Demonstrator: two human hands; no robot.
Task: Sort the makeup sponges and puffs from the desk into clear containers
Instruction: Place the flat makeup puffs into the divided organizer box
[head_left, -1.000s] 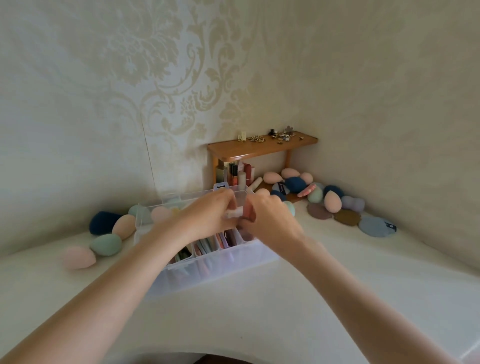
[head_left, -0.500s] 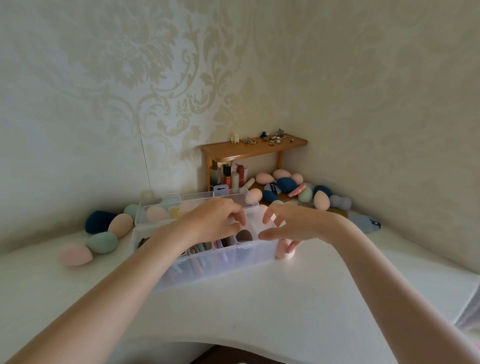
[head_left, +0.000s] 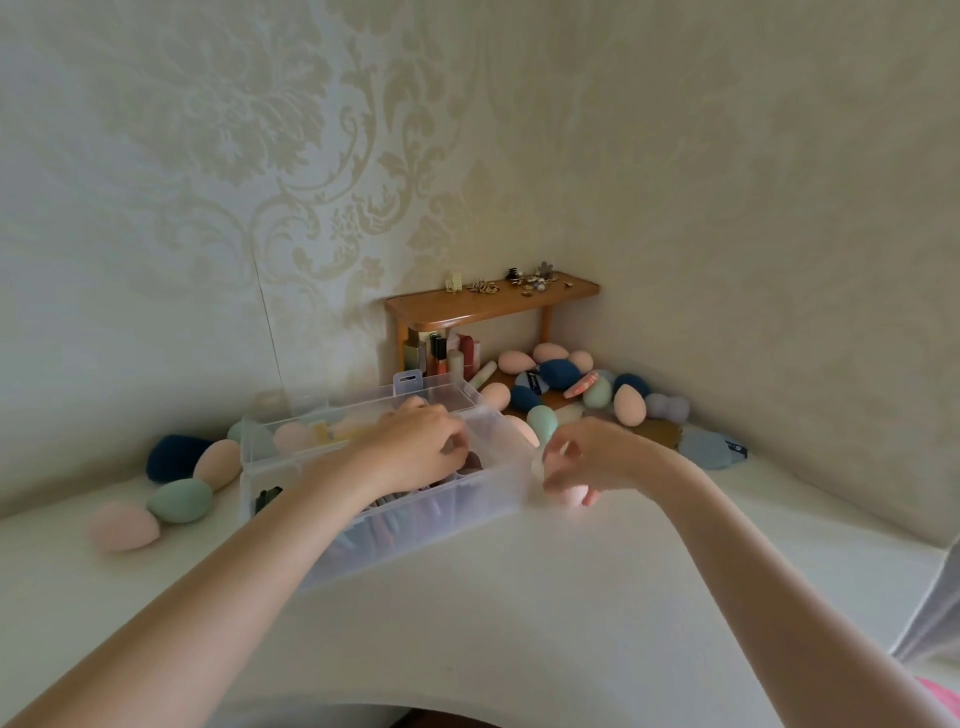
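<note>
Since half a second ago our right hand (head_left: 597, 457) has slid a little further off to the right of the clear container (head_left: 498, 483), and the pink sponge (head_left: 569, 492) has gone with it down to the white desk (head_left: 519, 597); a second ago both hands met above the box. Our left hand (head_left: 415, 452) has stayed over the container, fingers loosely curled down toward the slim items stored inside; we cannot tell whether it grips any of them.

The pink sponge sits directly below our right fingers, which curl down round its top, thumb on the near-left side and fingertips on the far-right, so only its lower half shows. It rests on the desk just beside the container's right front corner. It is pale salmon pink, matte and smooth, with a rounded bottom. Its long axis seems to run roughly upright, rounded end down, but the fingers hide its top, so we cannot say which way the tip points.

Left of the container lie a pale pink sponge (head_left: 122, 526), a green sponge (head_left: 179, 500), a peach sponge (head_left: 217, 462) and a dark blue puff (head_left: 174, 457). At the back corner a heap of sponges and puffs (head_left: 587, 389) spreads under and beside a small wooden shelf (head_left: 488, 306), which carries little trinkets on top, with lipstick tubes (head_left: 452, 356) standing beneath it.
</note>
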